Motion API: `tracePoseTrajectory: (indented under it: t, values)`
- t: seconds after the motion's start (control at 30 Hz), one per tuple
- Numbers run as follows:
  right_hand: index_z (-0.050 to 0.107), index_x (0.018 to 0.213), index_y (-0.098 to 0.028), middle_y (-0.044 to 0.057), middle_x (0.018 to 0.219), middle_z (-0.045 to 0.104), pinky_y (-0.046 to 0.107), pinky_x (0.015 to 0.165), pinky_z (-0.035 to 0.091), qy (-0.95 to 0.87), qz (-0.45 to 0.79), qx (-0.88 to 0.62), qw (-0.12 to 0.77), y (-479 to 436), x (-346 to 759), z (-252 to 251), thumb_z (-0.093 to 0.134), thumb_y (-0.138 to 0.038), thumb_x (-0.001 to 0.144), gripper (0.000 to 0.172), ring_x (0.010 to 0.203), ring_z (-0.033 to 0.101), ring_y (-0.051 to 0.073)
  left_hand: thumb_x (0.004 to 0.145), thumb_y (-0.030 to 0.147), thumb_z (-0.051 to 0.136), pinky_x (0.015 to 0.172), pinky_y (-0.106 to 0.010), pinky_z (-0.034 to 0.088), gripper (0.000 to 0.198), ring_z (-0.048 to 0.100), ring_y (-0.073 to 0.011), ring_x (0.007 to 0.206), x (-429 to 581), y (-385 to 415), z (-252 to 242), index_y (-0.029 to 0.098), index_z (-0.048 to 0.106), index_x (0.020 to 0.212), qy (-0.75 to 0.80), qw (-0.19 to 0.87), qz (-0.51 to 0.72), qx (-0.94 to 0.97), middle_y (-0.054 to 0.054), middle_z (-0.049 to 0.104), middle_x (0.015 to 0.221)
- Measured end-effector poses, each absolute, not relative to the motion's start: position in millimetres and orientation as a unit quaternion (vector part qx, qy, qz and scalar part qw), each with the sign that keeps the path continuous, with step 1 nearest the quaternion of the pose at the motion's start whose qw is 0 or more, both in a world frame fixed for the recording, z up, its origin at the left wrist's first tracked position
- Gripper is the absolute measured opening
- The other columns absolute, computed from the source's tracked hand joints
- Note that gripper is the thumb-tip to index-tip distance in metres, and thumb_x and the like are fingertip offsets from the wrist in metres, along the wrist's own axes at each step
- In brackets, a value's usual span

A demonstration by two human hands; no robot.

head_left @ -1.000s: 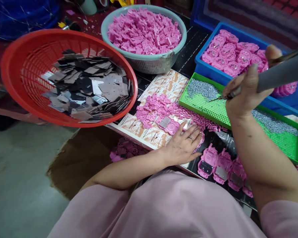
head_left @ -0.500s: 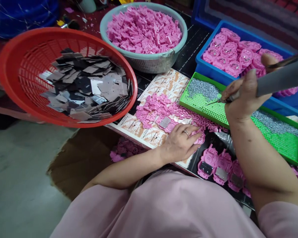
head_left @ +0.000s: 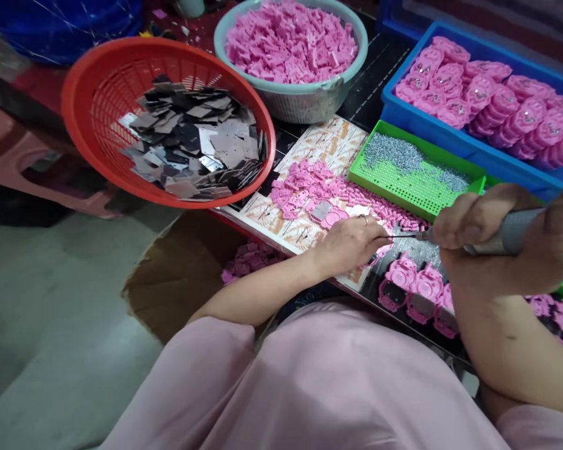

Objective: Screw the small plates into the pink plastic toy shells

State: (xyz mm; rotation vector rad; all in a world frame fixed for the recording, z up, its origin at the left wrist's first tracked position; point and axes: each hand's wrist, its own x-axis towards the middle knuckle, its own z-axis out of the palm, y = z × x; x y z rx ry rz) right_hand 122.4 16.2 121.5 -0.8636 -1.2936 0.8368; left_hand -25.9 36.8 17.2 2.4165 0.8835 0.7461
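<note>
My right hand is wrapped round a grey electric screwdriver, held nearly level with its thin bit pointing left. The bit's tip reaches the fingertips of my left hand, which are closed on a pink plastic part. Most of that part is hidden behind the fingers. Just beyond my left hand lies another pink housing with a grey metal plate on it. Several pink housings with plates stand in a row at the table's front edge, below the screwdriver.
A green tray holds small screws. Behind it, a blue crate contains stacked pink housings. A red basket of metal plates leans at the left, beside a grey-green basin of pink pieces. Below is a cardboard box.
My right hand has brought the screwdriver from above the green tray down and towards me, its bit now at my left fingertips. The whole view has shifted slightly.
</note>
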Motion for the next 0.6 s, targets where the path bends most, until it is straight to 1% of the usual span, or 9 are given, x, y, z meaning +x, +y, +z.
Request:
tracePoseTrajectory:
  t: [0.07, 0.13, 0.23, 0.27, 0.3, 0.4, 0.47, 0.53, 0.6]
  values:
    - [0.048, 0.047, -0.019, -0.003, 0.042, 0.036, 0.024, 0.032, 0.037, -0.597, 0.375, -0.317, 0.634, 12, 127, 120, 0.058, -0.047, 0.084, 0.047, 0.035, 0.045, 0.009, 0.093, 0.032, 0.057, 0.076, -0.025, 0.048, 0.021, 0.065, -0.0143, 0.083, -27, 34, 15, 0.017, 0.07, 0.085, 0.324, 0.237, 0.271, 0.875, -0.002, 0.069, 0.084]
    - [0.055, 0.052, -0.022, -0.003, 0.044, 0.039, 0.023, 0.032, 0.039, -0.613, 0.382, -0.282, 0.631, 8, 131, 120, 0.056, -0.042, 0.087, 0.041, 0.036, 0.046, 0.009, 0.091, 0.033, 0.06, 0.076, -0.025, 0.048, 0.019, 0.064, -0.014, 0.083, -28, 31, 14, 0.019, 0.071, 0.084, 0.328, 0.241, 0.28, 0.87, 0.0, 0.07, 0.083]
    - [0.056, 0.052, -0.022, -0.003, 0.043, 0.039, 0.023, 0.031, 0.039, -0.598, 0.392, -0.292, 0.635, 1, 132, 119, 0.057, -0.043, 0.086, 0.041, 0.035, 0.044, 0.009, 0.09, 0.035, 0.062, 0.076, -0.024, 0.048, 0.02, 0.064, -0.0129, 0.082, -28, 27, 14, 0.019, 0.071, 0.082, 0.326, 0.251, 0.3, 0.861, 0.0, 0.069, 0.083]
    - [0.057, 0.054, -0.022, -0.003, 0.043, 0.039, 0.024, 0.032, 0.039, -0.588, 0.394, -0.296, 0.642, -1, 132, 118, 0.058, -0.043, 0.085, 0.038, 0.034, 0.044, 0.009, 0.09, 0.035, 0.062, 0.076, -0.023, 0.048, 0.02, 0.063, -0.0127, 0.082, -28, 26, 14, 0.019, 0.071, 0.081, 0.323, 0.255, 0.308, 0.858, 0.0, 0.069, 0.083]
    - [0.061, 0.058, -0.023, -0.004, 0.043, 0.04, 0.024, 0.032, 0.039, -0.576, 0.395, -0.296, 0.652, -4, 131, 117, 0.059, -0.042, 0.084, 0.033, 0.034, 0.044, 0.009, 0.089, 0.035, 0.063, 0.076, -0.023, 0.048, 0.02, 0.063, -0.0125, 0.081, -27, 25, 15, 0.018, 0.071, 0.081, 0.319, 0.259, 0.314, 0.856, 0.0, 0.069, 0.083]
    - [0.069, 0.081, -0.03, -0.006, 0.047, 0.047, 0.025, 0.034, 0.041, -0.539, 0.401, -0.297, 0.678, -9, 129, 114, 0.063, -0.039, 0.083, 0.011, 0.034, 0.043, 0.01, 0.088, 0.034, 0.064, 0.075, -0.023, 0.047, 0.019, 0.063, -0.0121, 0.081, -26, 23, 17, 0.018, 0.07, 0.08, 0.312, 0.268, 0.317, 0.855, 0.0, 0.069, 0.081]
    - [0.069, 0.091, -0.034, -0.007, 0.048, 0.049, 0.025, 0.033, 0.04, -0.533, 0.402, -0.298, 0.683, -12, 128, 112, 0.063, -0.038, 0.083, 0.012, 0.033, 0.042, 0.009, 0.088, 0.032, 0.065, 0.075, -0.022, 0.047, 0.017, 0.064, -0.0118, 0.08, -24, 22, 18, 0.018, 0.071, 0.081, 0.304, 0.274, 0.318, 0.855, 0.0, 0.07, 0.082]
    - [0.067, 0.101, -0.04, -0.009, 0.048, 0.05, 0.024, 0.032, 0.04, -0.539, 0.392, -0.289, 0.687, -12, 127, 111, 0.063, -0.036, 0.082, 0.02, 0.031, 0.04, 0.01, 0.088, 0.03, 0.065, 0.075, -0.022, 0.047, 0.015, 0.064, -0.0116, 0.08, -24, 22, 18, 0.017, 0.072, 0.082, 0.291, 0.278, 0.325, 0.856, 0.0, 0.07, 0.083]
    - [0.065, 0.104, -0.043, -0.009, 0.048, 0.05, 0.024, 0.032, 0.04, -0.544, 0.381, -0.283, 0.692, -13, 126, 112, 0.061, -0.035, 0.082, 0.023, 0.03, 0.039, 0.01, 0.089, 0.028, 0.064, 0.075, -0.023, 0.048, 0.015, 0.064, -0.0118, 0.08, -23, 21, 18, 0.016, 0.072, 0.083, 0.283, 0.279, 0.329, 0.857, -0.001, 0.071, 0.084]
